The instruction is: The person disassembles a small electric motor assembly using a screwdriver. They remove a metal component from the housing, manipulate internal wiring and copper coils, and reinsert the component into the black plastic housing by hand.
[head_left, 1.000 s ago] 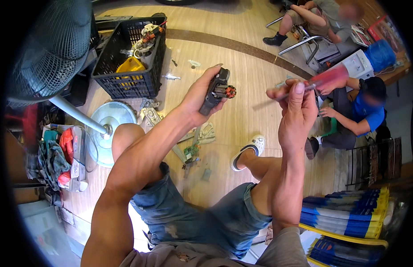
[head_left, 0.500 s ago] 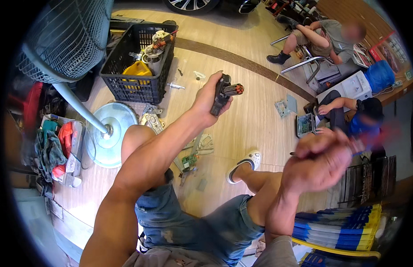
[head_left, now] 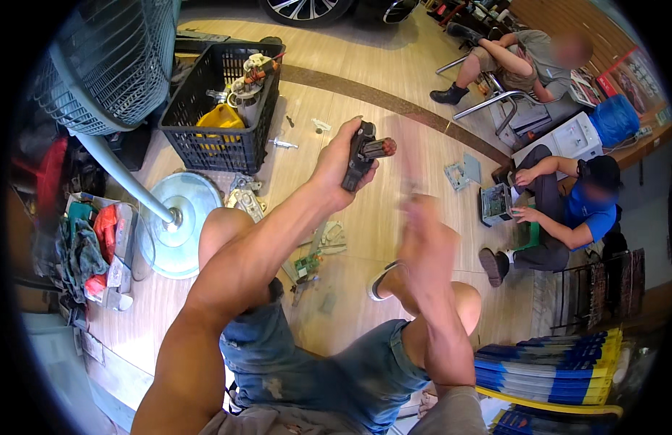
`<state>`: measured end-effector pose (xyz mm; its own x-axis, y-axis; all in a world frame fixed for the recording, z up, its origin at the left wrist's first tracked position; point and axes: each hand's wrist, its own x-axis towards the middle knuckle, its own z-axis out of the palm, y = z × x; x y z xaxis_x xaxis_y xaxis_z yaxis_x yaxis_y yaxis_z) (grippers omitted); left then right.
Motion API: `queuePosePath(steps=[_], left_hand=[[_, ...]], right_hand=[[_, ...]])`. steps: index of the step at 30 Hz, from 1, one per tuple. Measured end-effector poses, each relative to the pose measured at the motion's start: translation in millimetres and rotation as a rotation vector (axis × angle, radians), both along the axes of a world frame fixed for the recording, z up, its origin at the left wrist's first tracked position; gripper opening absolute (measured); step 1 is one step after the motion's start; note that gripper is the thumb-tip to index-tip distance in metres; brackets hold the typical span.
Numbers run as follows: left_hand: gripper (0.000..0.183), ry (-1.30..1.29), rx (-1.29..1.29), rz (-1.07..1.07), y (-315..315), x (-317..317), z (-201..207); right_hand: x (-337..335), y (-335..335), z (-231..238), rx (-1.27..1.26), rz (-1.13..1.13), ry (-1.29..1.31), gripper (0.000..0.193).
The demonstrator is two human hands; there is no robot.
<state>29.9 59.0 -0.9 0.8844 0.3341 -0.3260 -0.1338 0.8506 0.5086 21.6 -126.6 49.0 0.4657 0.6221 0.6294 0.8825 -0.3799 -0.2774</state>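
My left hand [head_left: 334,163] is raised in front of me and grips a small black motor part [head_left: 365,156] with copper-red windings at its top end. My right hand [head_left: 426,239] is lower and to the right of it, heavily blurred by motion, with the fingers closed. A faint streak of a thin tool [head_left: 411,170] rises from that hand toward the motor part without touching it. I sit with both knees bent over a wooden floor, where small parts and a green circuit board [head_left: 307,262] lie between my legs.
A black plastic basket [head_left: 205,148] holding a yellow container [head_left: 220,119] stands at the upper left. A standing fan has its round base [head_left: 178,217] beside my left knee. Rags [head_left: 82,246] lie far left. Two seated people [head_left: 568,210] work at the right. Stacked blue-and-yellow packs [head_left: 553,362] sit lower right.
My right hand has dropped from beside the motor part down and toward me, swinging fast. My left hand keeps the motor part raised, shifted slightly left.
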Motion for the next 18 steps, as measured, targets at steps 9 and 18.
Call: queuePosePath(steps=[9, 18], left_hand=[[0.033, 0.0, 0.06, -0.014, -1.5, -6.5, 4.2], [0.037, -0.028, 0.103, -0.011, -8.2, -9.4, 7.6]], right_hand=[[-1.5, -4.1, 6.8, 0.487, 0.271, 0.321, 0.013], [10.3, 4.9, 15.3, 0.687, 0.144, 0.472, 0.024]])
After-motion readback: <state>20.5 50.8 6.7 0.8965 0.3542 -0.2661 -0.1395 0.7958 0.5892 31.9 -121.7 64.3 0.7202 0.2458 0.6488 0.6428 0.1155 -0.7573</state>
